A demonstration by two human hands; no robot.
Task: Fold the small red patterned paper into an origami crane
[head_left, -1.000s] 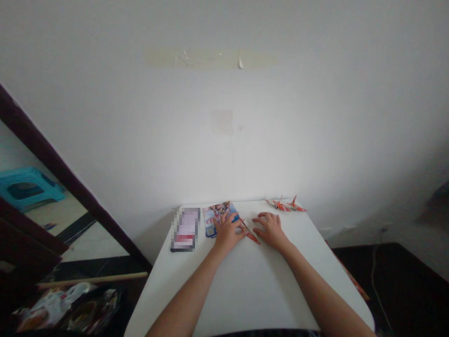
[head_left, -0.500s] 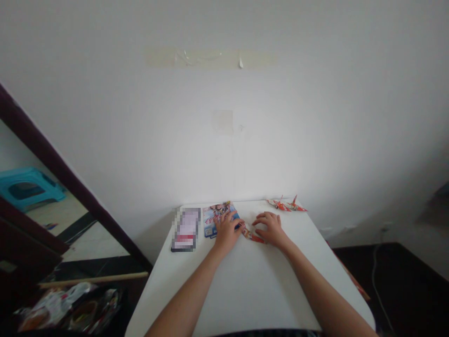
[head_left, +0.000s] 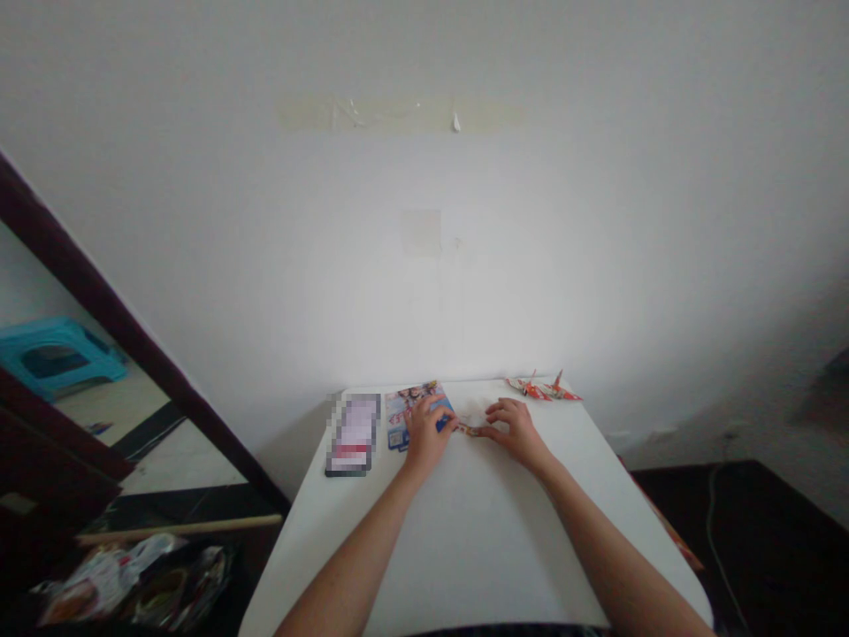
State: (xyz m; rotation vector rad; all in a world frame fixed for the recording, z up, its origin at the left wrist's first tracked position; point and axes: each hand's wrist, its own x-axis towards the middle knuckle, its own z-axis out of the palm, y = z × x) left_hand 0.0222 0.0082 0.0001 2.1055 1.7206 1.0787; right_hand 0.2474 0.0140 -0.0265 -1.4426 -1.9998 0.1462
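A small piece of folded patterned paper (head_left: pixel 470 430) lies between my hands over the white table (head_left: pixel 478 531). My left hand (head_left: pixel 428 432) pinches its left end, thumb and fingertips together, with the palm over a colourful printed leaflet (head_left: pixel 398 416). My right hand (head_left: pixel 518 432) has its thumb against the paper's right end, the other fingers curled above. Fingers cover part of the paper, so its full shape is hidden. Two red and white origami cranes (head_left: pixel 544 387) stand behind my right hand, near the wall.
A phone (head_left: pixel 354 433) with a blurred screen lies at the table's left. The white wall (head_left: pixel 478 301) rises right behind the table. On the left are a mirror with a blue stool (head_left: pixel 59 354) in it and plastic bags (head_left: pixel 106 579) below.
The paper's lower flap, which pointed down to the right, has turned up, and the paper looks narrower. My right thumb has come onto its right end. The left hand stays nearly in place.
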